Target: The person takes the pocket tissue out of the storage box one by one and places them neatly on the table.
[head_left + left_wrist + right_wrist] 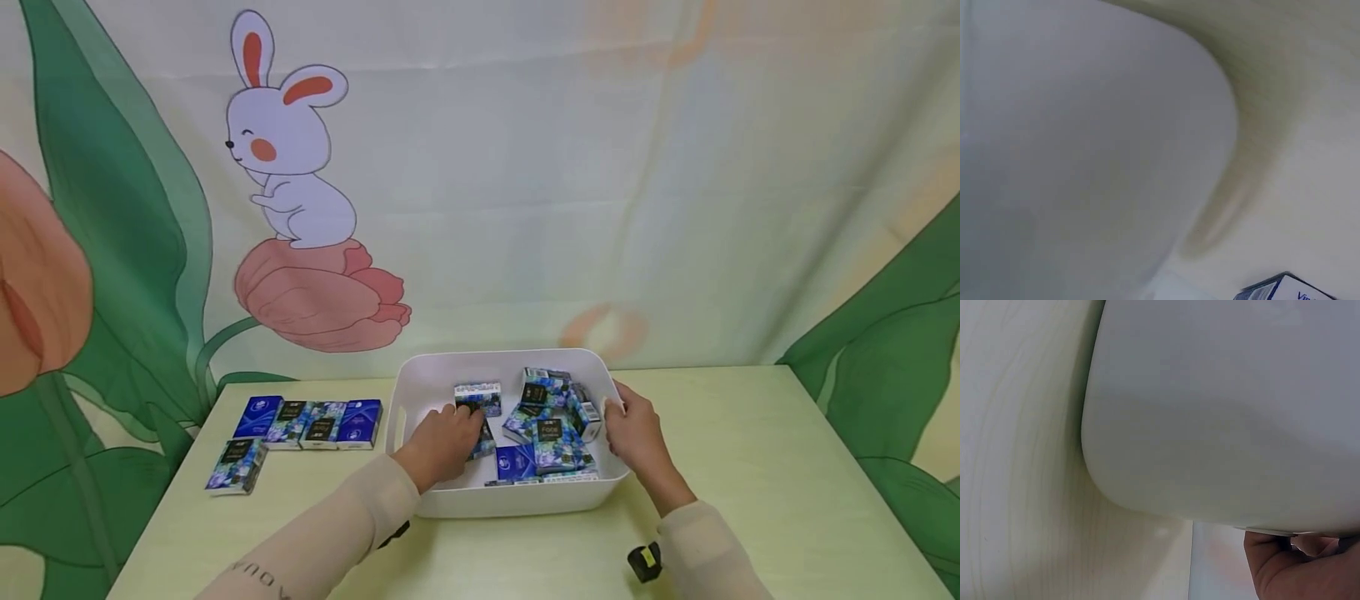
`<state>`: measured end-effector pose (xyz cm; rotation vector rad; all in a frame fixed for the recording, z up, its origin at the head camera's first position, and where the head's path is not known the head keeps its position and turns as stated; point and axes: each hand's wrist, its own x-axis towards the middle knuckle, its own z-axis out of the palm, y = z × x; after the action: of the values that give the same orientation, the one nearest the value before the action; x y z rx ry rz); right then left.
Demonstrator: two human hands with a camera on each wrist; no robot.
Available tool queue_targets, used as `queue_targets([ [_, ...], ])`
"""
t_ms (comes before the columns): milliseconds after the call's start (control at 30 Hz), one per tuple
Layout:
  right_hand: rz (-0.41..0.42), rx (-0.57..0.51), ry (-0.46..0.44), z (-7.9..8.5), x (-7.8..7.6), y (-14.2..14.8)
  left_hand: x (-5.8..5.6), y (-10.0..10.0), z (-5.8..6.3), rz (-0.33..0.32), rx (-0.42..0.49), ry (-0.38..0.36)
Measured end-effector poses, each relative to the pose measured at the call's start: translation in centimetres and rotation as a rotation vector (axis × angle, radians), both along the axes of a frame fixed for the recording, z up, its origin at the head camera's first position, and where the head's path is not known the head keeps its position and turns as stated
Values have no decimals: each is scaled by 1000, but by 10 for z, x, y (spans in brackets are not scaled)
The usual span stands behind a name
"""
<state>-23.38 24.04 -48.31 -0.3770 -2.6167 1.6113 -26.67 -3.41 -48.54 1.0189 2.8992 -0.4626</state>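
A white plastic basket [517,502] stands on the table with several small tissue packs inside, some floral with a black label, some plain blue. My left hand [442,443] reaches over its left side, fingers curled down onto a floral tissue pack [483,443], which the hand partly covers. Just behind those fingertips lies another floral pack [483,398]. My right hand [636,429] grips the basket's right end at the handle; in the right wrist view its curled fingers [1272,556] show at the rim. The left wrist view shows mostly the basket's outer wall [1097,137], the left hand hidden.
Left of the basket, a row of floral and blue tissue packs [307,423] lies side by side on the pale table [750,483]. One floral pack [236,467] lies in front of the row's left end. A printed curtain [487,208] hangs behind the table's back edge.
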Motion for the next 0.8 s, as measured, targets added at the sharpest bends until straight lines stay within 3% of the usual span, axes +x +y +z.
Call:
queue_targets([
  [133,-3,4,4,-1,-1,-2,-2,-6,0,60,107,-149],
  [267,3,-1,-1,-1,-3,-4,-1,-14,9,170,294,-251],
  [500,53,-90,-42,3,-2,-4,16,-27,44,259,570,-182],
  [633,67,-192,-85,7,-2,-1,27,-40,66,305,640,-96],
  [800,45,-198,-109,8,-2,0,34,-65,78,325,712,-11],
])
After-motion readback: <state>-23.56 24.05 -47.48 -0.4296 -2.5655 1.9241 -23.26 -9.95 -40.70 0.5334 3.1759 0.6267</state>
